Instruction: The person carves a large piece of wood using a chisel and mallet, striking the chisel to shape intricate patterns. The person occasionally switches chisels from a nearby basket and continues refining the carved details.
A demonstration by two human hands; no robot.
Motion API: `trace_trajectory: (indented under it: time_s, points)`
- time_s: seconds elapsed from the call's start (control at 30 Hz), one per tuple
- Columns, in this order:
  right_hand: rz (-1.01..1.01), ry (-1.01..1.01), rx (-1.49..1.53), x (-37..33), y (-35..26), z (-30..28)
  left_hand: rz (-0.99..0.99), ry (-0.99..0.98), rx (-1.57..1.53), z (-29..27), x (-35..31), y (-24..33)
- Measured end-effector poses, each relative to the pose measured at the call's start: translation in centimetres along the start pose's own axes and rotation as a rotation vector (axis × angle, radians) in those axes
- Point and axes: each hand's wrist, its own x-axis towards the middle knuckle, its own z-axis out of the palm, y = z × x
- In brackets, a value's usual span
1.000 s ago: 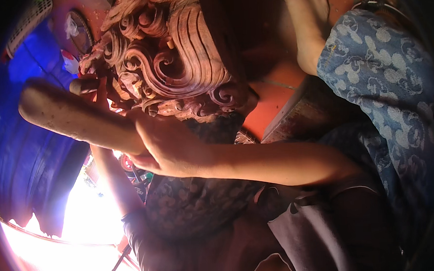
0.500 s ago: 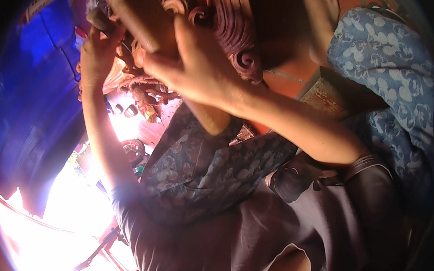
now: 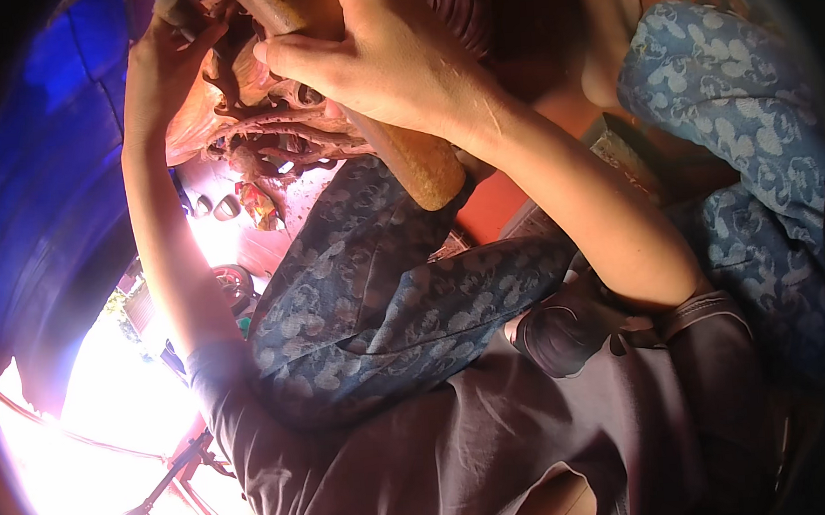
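Observation:
A thick wooden mallet (image 3: 419, 171) slants across the top middle, with my right hand (image 3: 407, 62) wrapped round its middle. To its left, my left hand (image 3: 162, 65) is closed round a short rounded handle (image 3: 178, 10), which looks like that of a carving chisel; its blade is out of sight. Beneath both hands lies a reddish-brown wood carving (image 3: 280, 129) with twisting, root-like openwork. Its ridged, curling part (image 3: 457, 8) shows right of my right hand. The mallet's upper end and the carving's far side run past the top edge.
A blue sheet (image 3: 44, 174) hangs along the left. Below it, glare washes out the floor around a dark stand (image 3: 168, 480). A crumpled colourful wrapper (image 3: 259, 206) lies by the carving. My patterned trouser leg (image 3: 340, 289) crosses the middle; a bare foot (image 3: 606, 37) rests at upper right.
Both hands, the mallet and the carving now sit higher and further left in the picture, and more of my trouser leg shows. Each hand keeps its hold.

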Motion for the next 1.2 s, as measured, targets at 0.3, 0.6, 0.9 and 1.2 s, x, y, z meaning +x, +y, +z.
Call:
trace_trajectory:
  time_s: [0.3, 0.6, 0.9, 1.2]
  points:
    - [-0.173, 0.033, 0.058, -0.6, 2.4, 1.5, 0.002, 0.001, -0.017, -0.1, -0.7, 1.7]
    - [-0.14, 0.036, -0.059, -1.3, 2.6, 1.6, 0.033, 0.057, -0.446, 0.1, -1.3, 5.1]
    - [-0.173, 0.042, -0.195, -2.1, 3.2, 2.1, 0.161, 0.091, 0.027, 1.8, -0.2, -2.6]
    - [0.02, -0.111, -0.318, -2.1, 2.7, 1.6, 0.234, -0.001, 0.042, 2.4, 1.1, -3.1]
